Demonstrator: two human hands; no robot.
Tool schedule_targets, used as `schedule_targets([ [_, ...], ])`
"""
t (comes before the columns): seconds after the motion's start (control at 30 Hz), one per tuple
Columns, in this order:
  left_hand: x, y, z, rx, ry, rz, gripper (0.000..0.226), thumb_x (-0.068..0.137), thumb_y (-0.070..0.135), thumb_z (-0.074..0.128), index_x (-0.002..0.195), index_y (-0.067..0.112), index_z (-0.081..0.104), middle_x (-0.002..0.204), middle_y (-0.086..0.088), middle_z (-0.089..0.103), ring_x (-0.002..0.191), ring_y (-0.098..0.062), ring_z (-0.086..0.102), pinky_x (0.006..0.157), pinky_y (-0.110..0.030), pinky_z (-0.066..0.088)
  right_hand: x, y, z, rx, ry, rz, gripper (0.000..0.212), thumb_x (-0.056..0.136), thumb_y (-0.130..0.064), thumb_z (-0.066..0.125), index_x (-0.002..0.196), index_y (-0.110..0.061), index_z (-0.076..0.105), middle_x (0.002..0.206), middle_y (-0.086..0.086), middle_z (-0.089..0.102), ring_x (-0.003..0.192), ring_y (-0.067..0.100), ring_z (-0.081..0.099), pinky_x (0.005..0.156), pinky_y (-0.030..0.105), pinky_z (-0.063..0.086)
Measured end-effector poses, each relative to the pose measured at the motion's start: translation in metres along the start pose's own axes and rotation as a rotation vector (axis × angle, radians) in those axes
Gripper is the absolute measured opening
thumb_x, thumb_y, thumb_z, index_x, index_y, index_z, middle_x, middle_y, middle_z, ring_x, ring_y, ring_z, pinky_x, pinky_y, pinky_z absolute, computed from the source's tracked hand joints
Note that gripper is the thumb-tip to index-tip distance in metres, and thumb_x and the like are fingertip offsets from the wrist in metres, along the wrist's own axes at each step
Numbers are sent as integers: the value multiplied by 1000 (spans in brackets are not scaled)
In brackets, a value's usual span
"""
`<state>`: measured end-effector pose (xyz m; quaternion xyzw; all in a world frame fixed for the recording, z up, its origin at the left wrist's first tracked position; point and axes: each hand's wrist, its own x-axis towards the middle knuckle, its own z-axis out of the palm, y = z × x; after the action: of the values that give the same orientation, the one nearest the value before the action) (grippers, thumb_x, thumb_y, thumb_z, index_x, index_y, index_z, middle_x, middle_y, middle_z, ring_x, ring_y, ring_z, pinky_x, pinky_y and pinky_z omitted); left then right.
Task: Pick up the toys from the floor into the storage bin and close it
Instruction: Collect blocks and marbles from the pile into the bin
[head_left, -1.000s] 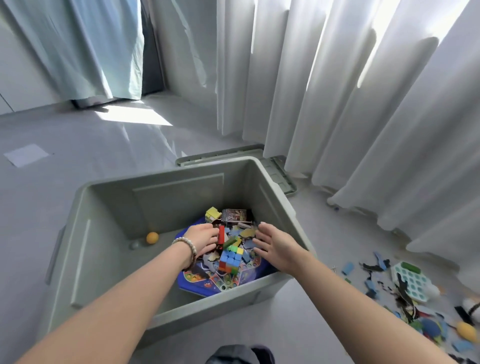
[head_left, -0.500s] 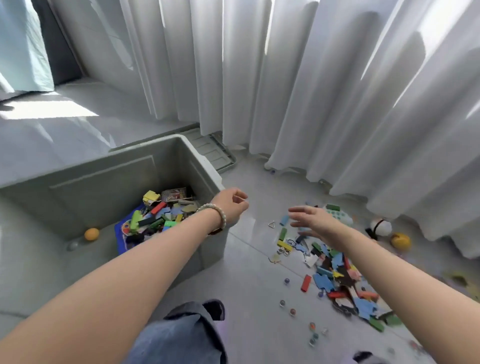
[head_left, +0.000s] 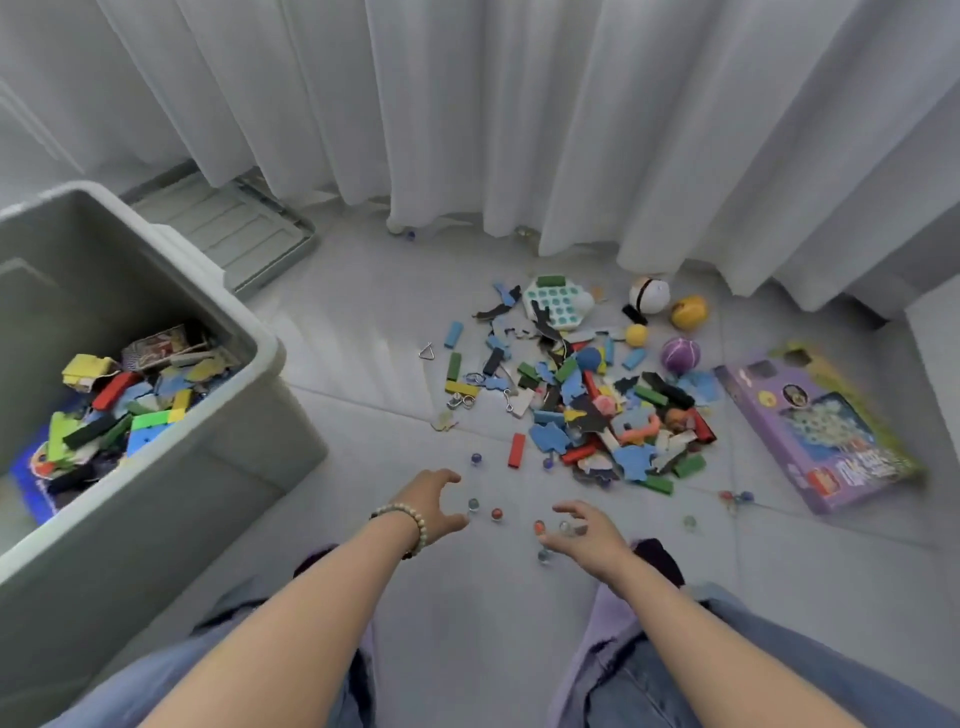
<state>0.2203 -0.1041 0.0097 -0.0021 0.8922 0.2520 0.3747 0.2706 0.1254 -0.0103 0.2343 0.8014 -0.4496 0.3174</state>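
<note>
Curtain (head_left: 519, 104): white, pleated, hanging in deep folds down to the floor across the whole back.
Floor (head_left: 358, 312): pale grey tiles with thin joints, running out from under the curtain.
Light: soft daylight through the curtain, with a faint sheen on the tiles before it.

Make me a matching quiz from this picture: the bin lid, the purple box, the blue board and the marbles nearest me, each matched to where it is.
1 bin lid
2 purple box
3 blue board
4 nearest marbles

A between the left hand and right hand
B inside the storage bin
C behind the bin, by the curtain
D right of the toy pile

Pairs: 1C, 2D, 3B, 4A
</note>
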Motion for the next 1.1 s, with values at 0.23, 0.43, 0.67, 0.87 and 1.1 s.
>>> schedule_targets([
  [0.23,37,-5,37,8,43,22,62,81,39,67,135,30,39,135,-2,37,114,-21,54,97,-31,45,33,22,14,-43,127,-152,34,78,-21,75,109,-23,62,114,0,45,109,15,49,91,18,36],
  [0.43,58,1,59,31,70,120,43,80,37,69,120,31,55,122,2,43,95,-11,54,92,-25,46,55,25,25,-103,189,-195,24,80,-12,71,102,-20,67,104,-1,46,84,7,48,73,9,36],
  [0.67,72,6,64,58,116,168,19,85,33,63,102,25,64,106,2,47,85,-12,53,83,-25,47,67,26,24,-125,277,-205,16,82,-9,68,97,-14,70,96,-2,53,82,8,53,81,17,46],
  [0.87,80,11,69,62,112,181,18,86,19,62,104,14,65,102,-5,55,84,-18,57,83,-21,44,70,29,18,4,328,-162,15,80,-8,70,94,-12,72,93,0,65,81,12,58,76,17,42],
  [1.1,62,38,69,-1336,-25,-306,15,96,5,40,93,0,54,85,-13,58,68,-18,55,61,-23,55,54,-6,15,472,149,-171,22,81,-4,70,102,1,70,81,7,68,70,16,65,68,16,55],
])
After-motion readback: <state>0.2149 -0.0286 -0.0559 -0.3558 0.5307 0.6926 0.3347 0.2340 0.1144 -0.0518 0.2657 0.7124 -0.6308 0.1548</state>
